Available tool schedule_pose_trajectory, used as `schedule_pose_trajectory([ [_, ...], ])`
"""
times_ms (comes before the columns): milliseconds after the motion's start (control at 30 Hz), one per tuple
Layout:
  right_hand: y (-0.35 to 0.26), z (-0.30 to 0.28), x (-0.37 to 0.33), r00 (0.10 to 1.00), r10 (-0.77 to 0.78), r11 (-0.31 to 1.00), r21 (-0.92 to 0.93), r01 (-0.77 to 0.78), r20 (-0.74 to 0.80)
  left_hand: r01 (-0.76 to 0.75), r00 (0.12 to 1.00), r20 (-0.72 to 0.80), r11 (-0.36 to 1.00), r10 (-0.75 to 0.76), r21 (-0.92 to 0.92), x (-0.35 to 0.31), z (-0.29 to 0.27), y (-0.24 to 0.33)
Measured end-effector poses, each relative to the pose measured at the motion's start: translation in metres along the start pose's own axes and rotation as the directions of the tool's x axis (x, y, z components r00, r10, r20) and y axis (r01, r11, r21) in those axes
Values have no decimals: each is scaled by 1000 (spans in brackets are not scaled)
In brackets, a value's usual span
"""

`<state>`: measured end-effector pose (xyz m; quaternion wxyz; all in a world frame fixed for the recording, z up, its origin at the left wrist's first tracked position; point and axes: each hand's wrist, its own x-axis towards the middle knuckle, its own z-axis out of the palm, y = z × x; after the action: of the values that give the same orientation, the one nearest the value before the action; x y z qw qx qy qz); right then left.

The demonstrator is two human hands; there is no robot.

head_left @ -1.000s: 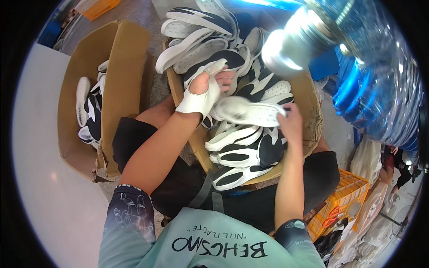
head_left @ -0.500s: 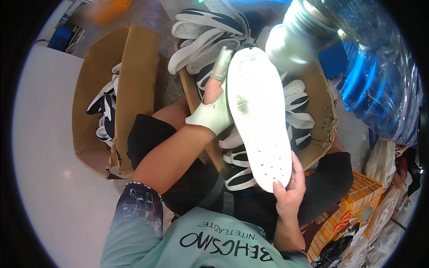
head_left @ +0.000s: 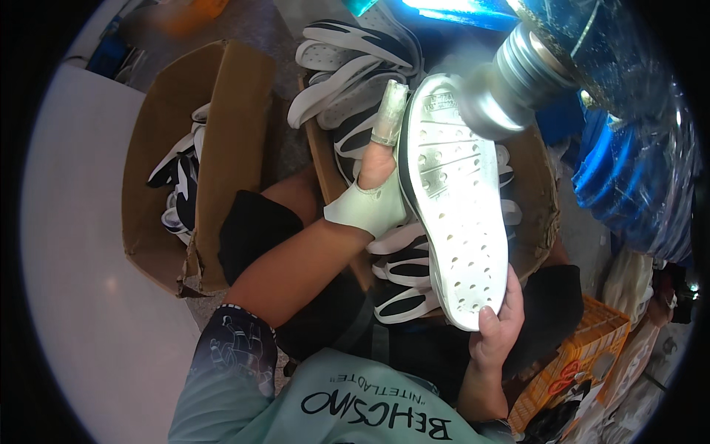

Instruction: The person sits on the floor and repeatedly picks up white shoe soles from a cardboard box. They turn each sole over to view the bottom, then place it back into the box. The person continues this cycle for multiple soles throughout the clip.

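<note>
A white shoe sole (head_left: 462,222) with a dark edge and several small holes is held up before me, its holed side facing me. My left hand (head_left: 377,177), in a pale fingerless glove with a wrapped thumb, grips its left edge; the fingers behind it are hidden. At the sole's lower end, my right hand (head_left: 499,325) is closed on the rim, thumb on the near face. A silvery cylindrical machine part (head_left: 510,85) with a blurred end stands over the sole's upper right; I cannot tell whether they touch.
Behind the sole is a cardboard box (head_left: 546,214) of white-and-black soles. Another cardboard box (head_left: 240,163) with more soles stands at left, beside a white table (head_left: 81,244). Stacked soles (head_left: 355,66) lie at the back; an orange crate (head_left: 569,355) is at lower right.
Both hands have shifted slightly right with the sole. Its face has turned under the light, so grooves and holes show more clearly. The grip looks the same.
</note>
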<state>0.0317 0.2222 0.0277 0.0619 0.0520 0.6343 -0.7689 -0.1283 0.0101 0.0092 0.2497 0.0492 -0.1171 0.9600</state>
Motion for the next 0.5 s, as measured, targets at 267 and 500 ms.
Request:
schedule_pose_trajectory([
  [267, 32, 33, 63, 960, 103, 983, 120, -138, 260, -36, 981, -167, 936, 100, 350, -25, -15, 27],
  [500, 120, -15, 172, 993, 110, 507, -862, -24, 37, -591, 804, 310, 737, 507, 329, -64, 44, 120],
])
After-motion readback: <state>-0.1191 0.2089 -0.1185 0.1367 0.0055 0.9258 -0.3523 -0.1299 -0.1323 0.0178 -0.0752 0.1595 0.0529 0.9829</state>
